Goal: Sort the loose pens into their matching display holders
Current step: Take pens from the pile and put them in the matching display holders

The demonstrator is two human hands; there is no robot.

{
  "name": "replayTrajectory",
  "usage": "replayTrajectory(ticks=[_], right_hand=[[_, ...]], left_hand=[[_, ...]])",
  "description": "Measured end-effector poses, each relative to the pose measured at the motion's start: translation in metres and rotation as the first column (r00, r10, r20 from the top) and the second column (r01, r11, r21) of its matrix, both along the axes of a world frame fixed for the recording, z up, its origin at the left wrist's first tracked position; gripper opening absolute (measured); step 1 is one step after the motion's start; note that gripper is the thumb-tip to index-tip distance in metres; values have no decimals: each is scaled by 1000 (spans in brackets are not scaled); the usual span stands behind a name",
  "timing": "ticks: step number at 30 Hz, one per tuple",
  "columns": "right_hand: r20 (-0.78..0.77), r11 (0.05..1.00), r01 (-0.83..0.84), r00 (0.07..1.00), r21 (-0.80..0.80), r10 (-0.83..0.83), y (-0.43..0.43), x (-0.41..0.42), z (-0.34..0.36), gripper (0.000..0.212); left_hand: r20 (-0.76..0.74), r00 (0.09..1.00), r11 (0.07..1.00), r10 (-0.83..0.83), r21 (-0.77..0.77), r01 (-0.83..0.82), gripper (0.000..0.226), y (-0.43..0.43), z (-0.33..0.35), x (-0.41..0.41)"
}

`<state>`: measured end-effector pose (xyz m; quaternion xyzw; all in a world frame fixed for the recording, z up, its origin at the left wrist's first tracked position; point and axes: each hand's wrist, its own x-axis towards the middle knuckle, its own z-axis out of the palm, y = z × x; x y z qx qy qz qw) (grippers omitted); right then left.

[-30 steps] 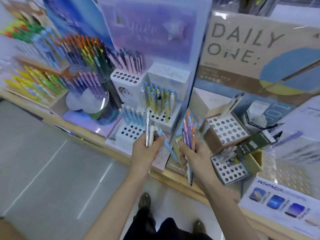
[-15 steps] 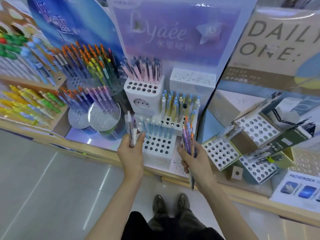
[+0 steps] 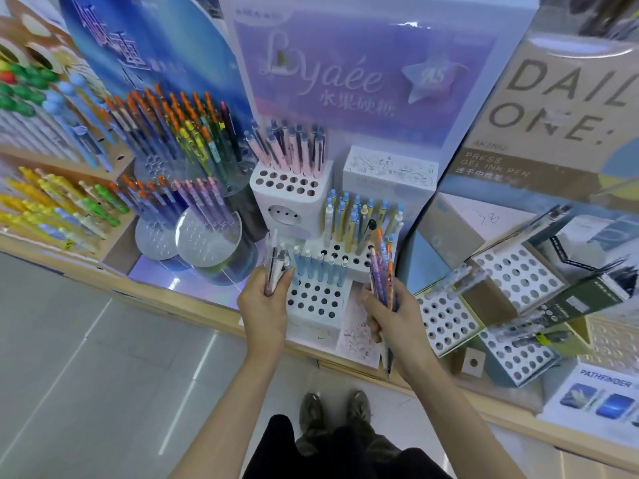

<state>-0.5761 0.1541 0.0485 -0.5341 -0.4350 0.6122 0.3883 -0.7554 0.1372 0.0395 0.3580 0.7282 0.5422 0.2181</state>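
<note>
Left hand (image 3: pixel 264 305) gripping a few pale pens (image 3: pixel 274 262), right hand (image 3: pixel 394 318) clutching a mixed bundle (image 3: pixel 382 271) — both at the shelf's front edge, flanking the white holed holder (image 3: pixel 316 299) of blue pens.

white holder (image 3: pixel 313 302) finished matt | round stands (image 3: pixel 207 236) left of it made of clear glossy plastic | shelf (image 3: pixel 179 302) under it faced in pale wood

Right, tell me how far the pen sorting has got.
Partly done: pink pens, yellow-and-blue pens and light-blue pens stand in the white tiered holder. In hand: the left hand grips a few pale pens, the right hand a mixed bundle. Left: both handfuls to place; many holes are open.
</note>
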Motion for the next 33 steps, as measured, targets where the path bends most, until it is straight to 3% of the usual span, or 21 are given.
replayTrajectory(ticks=[2,5,8,11,13,24,30,33], right_hand=[[-6,1000,3,1000,-8,-3,2,0,-1,6],[-6,1000,-9,1000,-3,9,4,0,-2,7],[-11,1000,-15,1000,-1,15,5,0,-2,8],[-80,1000,-25,997,-12,24,5,-1,1,6],[-147,999,-39,989,-20,35,3,-2,4,5],[-217,999,-5,976,-43,-5,0,5,8,6],[-229,999,-8,973,-48,-3,-1,9,7,6],[-238,998,-7,971,-55,-6,-3,9,7,7]], left_hand=[[29,999,1000,-13,-18,14,36,3,-1,-1],[143,989,999,-30,-27,35,12,9,2,0],[178,982,997,-58,-31,65,8,10,1,-1],[174,983,997,-57,-43,65,26,8,-4,-2],[189,981,998,-41,-37,49,24,8,-5,-3],[-144,987,997,-74,26,79,38,10,-4,-4],[-176,980,995,-90,17,94,35,9,-2,-4],[-96,995,999,-23,24,25,32,10,-2,-1]])
